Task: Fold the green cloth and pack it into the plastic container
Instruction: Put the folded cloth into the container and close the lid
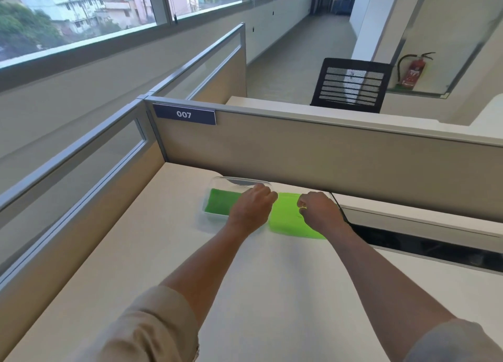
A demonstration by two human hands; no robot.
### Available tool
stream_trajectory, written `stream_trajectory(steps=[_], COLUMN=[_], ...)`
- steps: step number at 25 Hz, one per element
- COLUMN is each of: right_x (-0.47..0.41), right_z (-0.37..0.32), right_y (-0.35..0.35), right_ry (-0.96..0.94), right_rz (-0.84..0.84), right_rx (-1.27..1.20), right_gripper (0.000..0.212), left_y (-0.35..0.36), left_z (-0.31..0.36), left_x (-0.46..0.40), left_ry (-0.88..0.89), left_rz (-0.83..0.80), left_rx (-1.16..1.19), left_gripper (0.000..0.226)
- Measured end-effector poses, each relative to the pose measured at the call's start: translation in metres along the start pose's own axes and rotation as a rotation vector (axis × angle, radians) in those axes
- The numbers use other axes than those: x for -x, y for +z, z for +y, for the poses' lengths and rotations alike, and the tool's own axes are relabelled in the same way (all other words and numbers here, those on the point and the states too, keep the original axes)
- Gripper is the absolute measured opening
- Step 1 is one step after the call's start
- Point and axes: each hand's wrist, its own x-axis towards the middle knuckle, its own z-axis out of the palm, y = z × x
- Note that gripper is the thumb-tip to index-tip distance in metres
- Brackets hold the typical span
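A clear plastic container stands on the desk close to the back partition, with green cloth lying flat in its bottom. Just right of it, a brighter green flat piece of cloth lies on the desk. My left hand rests over the container's right end with its fingers curled down on the rim, hiding that side. My right hand sits on the bright green cloth, fingers curled and pinching at its far part. I cannot tell whether the two green areas are one cloth.
The pale desk is walled by a beige partition behind and a glazed one on the left. A black cable and a dark cable slot run right of my right hand. A mesh chair stands beyond.
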Motion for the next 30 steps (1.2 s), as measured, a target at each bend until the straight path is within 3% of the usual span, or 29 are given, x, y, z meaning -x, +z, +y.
stream_trajectory(steps=[3, 11, 17, 27, 30], right_x=[0.014, 0.038, 0.039, 0.038, 0.041], right_z=[0.024, 0.056, 0.07, 0.07, 0.072], right_y=[0.001, 0.023, 0.042, 0.058, 0.062], right_ry=[0.059, 0.137, 0.111, 0.127, 0.151], right_rz=[-0.019, -0.03, -0.114, -0.102, -0.089], right_rx=[-0.002, 0.002, 0.009, 0.182, 0.22], right_gripper=[0.021, 0.032, 0.036, 0.029, 0.028], left_y=[0.015, 0.059, 0.07, 0.084, 0.095], left_z=[0.03, 0.069, 0.07, 0.068, 0.067], left_x=[-0.001, 0.013, -0.001, -0.01, -0.009], left_ry=[0.102, -0.054, -0.029, 0.008, 0.042], left_rz=[-0.015, -0.274, -0.4, -0.436, -0.378], left_rx=[-0.036, -0.046, -0.212, -0.31, -0.288], left_gripper=[0.013, 0.024, 0.031, 0.014, 0.029])
